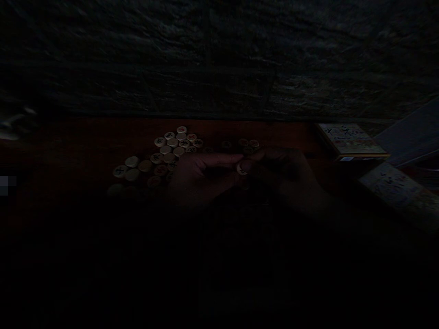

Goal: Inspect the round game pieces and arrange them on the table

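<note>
The picture is very dark. Between my two hands is a small round xiangqi piece [242, 169] with a dark character on its face. My left hand [200, 180] pinches it from the left, index finger above and thumb below. From the right, the fingertips of my right hand [290, 176] are closed on the same piece. Just left of my left hand, many more pieces [172, 142] lie loosely together on the reddish-brown table [85, 141], some showing red or black characters, others plain. Beyond my fingertips are a few further pieces [254, 143], partly hidden by my right hand.
At the right back lies a flat printed box [353, 139], with another printed thing [394, 187] nearer me. Faint round shapes [236, 214] show in the dark below my hands. A dark, rough-textured wall [206, 59] rises behind the table.
</note>
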The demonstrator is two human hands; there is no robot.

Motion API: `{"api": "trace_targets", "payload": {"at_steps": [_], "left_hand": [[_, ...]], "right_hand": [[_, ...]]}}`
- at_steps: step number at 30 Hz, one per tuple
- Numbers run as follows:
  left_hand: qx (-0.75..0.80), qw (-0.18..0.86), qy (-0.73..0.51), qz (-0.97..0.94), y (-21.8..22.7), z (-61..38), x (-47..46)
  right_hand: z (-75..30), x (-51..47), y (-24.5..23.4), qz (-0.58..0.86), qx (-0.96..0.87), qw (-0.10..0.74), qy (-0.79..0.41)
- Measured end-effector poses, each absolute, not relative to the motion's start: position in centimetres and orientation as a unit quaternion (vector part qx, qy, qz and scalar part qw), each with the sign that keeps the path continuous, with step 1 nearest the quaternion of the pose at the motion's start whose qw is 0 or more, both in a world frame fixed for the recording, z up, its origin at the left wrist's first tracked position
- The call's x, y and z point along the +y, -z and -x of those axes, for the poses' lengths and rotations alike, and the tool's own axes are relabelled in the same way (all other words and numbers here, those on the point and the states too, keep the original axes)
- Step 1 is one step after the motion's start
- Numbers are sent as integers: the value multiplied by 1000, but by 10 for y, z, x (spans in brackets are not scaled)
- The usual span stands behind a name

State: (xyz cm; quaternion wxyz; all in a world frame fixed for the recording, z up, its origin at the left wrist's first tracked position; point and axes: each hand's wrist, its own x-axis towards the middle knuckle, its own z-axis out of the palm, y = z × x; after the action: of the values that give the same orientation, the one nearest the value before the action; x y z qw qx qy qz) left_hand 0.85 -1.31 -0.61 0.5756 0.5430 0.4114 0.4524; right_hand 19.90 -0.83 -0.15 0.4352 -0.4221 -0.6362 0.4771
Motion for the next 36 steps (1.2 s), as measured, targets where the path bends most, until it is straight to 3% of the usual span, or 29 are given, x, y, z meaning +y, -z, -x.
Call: {"api": "trace_targets", "payload": {"at_steps": [8,18,26,36], "left_hand": [[415,623,-491,-446,3,-12,-11],[428,608,-496,-449,2,-12,-10],[436,591,-462,-498,-3,-10,-11],[427,650,-447,-442,-8,-9,-11]], "right_hand": [[-201,-11,5,422,-624,463,-467],[-202,-13,6,419,-698,470,-341],[-203,-14,6,426,-701,458,-342],[-202,-19,4,406,-713,482,-307]]}}
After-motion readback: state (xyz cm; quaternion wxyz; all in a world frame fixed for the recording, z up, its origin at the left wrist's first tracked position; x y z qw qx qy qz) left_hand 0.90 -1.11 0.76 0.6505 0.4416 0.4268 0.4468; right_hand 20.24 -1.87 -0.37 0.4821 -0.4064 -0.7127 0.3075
